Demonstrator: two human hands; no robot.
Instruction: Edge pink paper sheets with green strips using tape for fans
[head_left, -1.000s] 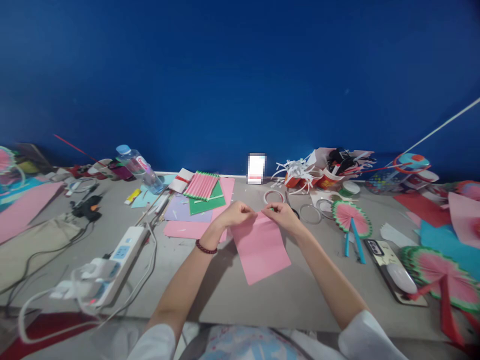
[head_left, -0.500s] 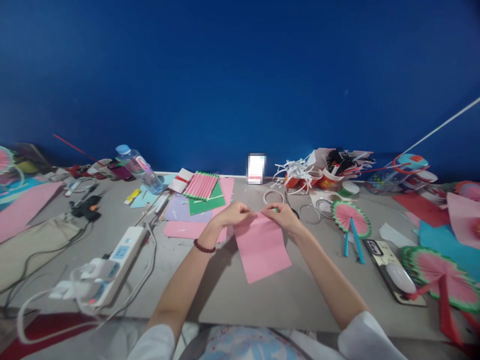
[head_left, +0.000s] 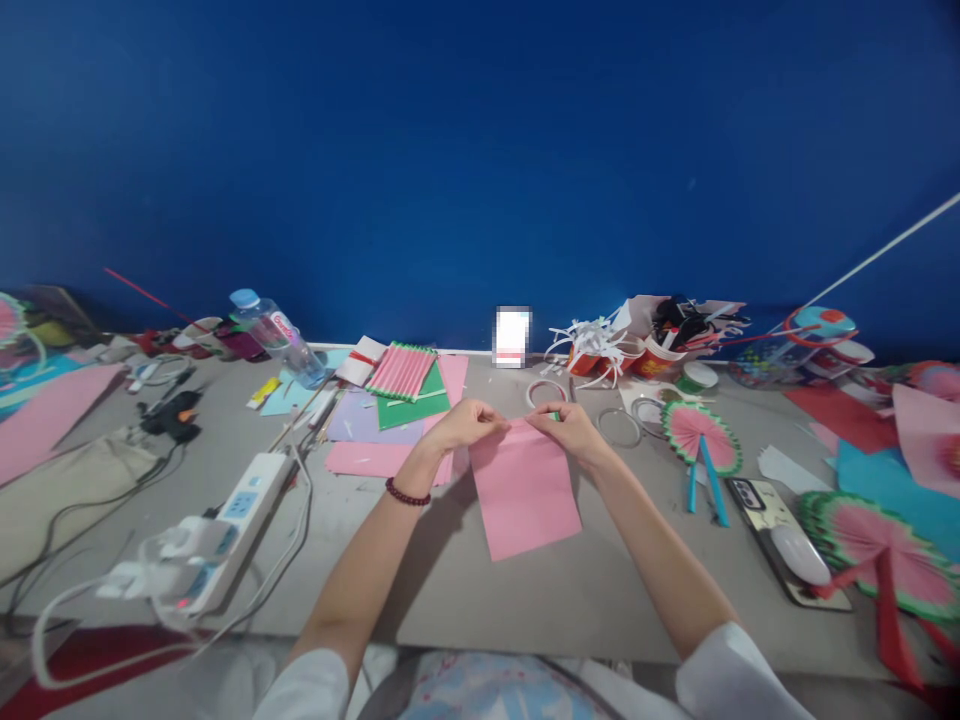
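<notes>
Head view of a craft bench. A deep blue wall (head_left: pixel 480 150) fills the upper half; below it runs a grey table (head_left: pixel 525 600) strewn with coloured paper. At the table's centre, directly before the person, lies a pink paper sheet (head_left: pixel 525 495), flat on the surface with its near corners free and its far edge raised slightly between the fingers. A stack of pleated watermelon fans (head_left: pixel 877 540) occupies the right margin, and a white power strip (head_left: pixel 225 530) with trailing cords the left. The left hand (head_left: pixel 466 425) and right hand (head_left: pixel 566 428) meet at the sheet's far edge, each pinched closed on the paper, their fingertips nearly touching one another. A speck of green shows at the right fingertips; it is too small to identify. Beyond the left hand sits a bundle of pink pleated paper (head_left: pixel 403 370) on a green sheet, with a tilted water bottle (head_left: pixel 277 335) further left. A single fan on blue sticks (head_left: pixel 701 435) lies right of the right hand. A tape ring (head_left: pixel 546 392) rests just behind the hands, and a dark bead bracelet (head_left: pixel 407 493) circles the left wrist.
</notes>
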